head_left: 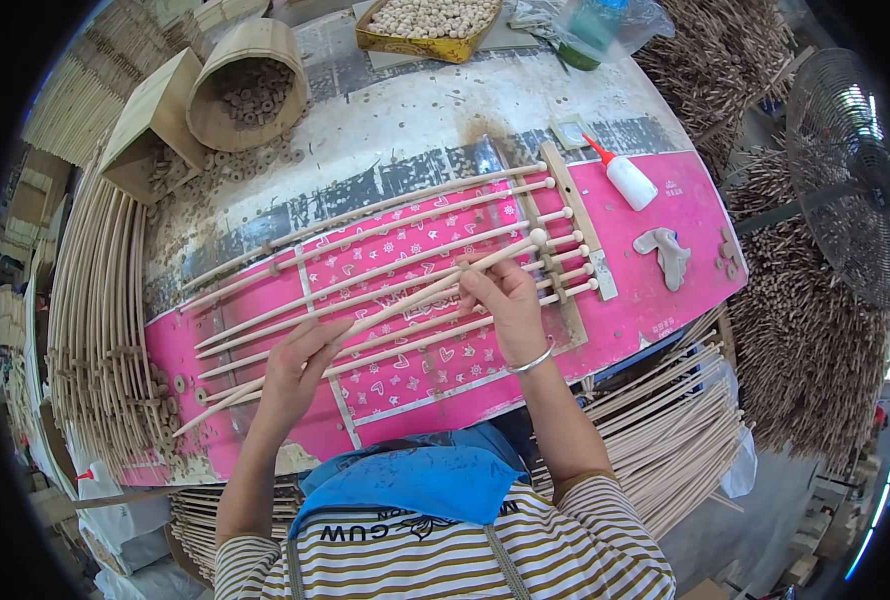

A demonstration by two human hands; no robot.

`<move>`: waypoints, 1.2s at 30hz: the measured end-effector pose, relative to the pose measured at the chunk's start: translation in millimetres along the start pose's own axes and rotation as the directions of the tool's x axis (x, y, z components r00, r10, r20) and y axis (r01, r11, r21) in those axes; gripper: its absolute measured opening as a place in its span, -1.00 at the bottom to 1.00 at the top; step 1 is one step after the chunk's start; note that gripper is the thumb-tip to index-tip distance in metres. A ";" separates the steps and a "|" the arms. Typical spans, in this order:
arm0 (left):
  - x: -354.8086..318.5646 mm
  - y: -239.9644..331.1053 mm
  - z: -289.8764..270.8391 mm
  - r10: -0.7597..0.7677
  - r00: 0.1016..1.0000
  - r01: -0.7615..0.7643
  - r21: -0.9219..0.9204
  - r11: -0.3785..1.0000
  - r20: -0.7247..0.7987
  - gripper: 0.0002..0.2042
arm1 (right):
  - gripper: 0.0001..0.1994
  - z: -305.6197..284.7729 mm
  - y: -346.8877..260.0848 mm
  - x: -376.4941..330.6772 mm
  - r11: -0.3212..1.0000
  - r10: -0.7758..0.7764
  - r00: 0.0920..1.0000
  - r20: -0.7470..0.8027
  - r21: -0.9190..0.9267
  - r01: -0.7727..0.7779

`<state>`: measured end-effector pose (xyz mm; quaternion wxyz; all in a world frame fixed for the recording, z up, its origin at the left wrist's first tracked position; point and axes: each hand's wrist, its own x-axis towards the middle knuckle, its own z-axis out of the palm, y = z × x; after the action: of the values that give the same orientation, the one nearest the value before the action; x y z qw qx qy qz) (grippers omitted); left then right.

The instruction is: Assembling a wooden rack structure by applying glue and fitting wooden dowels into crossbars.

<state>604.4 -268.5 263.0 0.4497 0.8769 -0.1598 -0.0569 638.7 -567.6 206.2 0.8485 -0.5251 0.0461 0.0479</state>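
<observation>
A long pale wooden stick [400, 312] with a round ball at one end slants across the work surface in both my hands. My left hand [300, 362] pinches its middle, fingers closed round it. Nearer the ball end, my right hand [505, 305] has its thumb and fingertips closed on the same stick, by what seems a small wooden ring. Beneath lie several similar sticks [365, 278] with pointed left ends. Their ball ends sit by an upright wooden strip [577, 222] at the right. A pink patterned sheet [425, 385] is under them.
A white bottle [632, 183] with a red nozzle and a crumpled grey item [667, 257] are at right. A wooden tub [255, 95] of rings, a box [155, 130] and a yellow tray [427, 45] of balls stand behind. Stick bundles [100, 330] flank the left; a fan [850, 170] stands right.
</observation>
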 end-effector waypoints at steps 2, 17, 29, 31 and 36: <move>-0.3 -0.4 -0.3 0.005 1.000 -0.005 0.013 1.000 -0.006 -0.67 | -0.75 -7.2 0.7 1.1 0.999 0.026 1.000 -0.015 -0.030 -0.027; 10.0 -4.3 6.4 -0.017 1.000 0.016 0.050 0.999 0.010 -0.68 | -0.62 -27.8 -4.4 -3.5 0.987 0.140 0.988 -0.061 -0.071 -0.144; 39.9 -15.4 21.1 0.069 0.998 -0.070 0.101 0.992 0.013 -0.69 | -0.76 -40.8 -5.7 5.8 0.972 0.072 0.976 -0.204 -0.204 -0.114; 55.0 -14.8 23.0 0.072 0.997 -0.074 0.139 0.988 0.026 -0.70 | -0.73 -45.6 -13.1 5.9 0.967 -0.055 0.956 -0.288 -0.254 -0.021; 113.7 -31.8 43.2 0.175 0.985 -0.170 0.170 0.971 -0.013 -0.72 | -0.78 -62.1 -24.7 2.9 0.949 -0.174 0.924 -0.340 -0.309 0.065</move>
<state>708.3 -322.2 216.8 0.3794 0.8953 -0.2334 0.0081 643.1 -634.1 200.1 0.7396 -0.6461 0.1620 -0.0961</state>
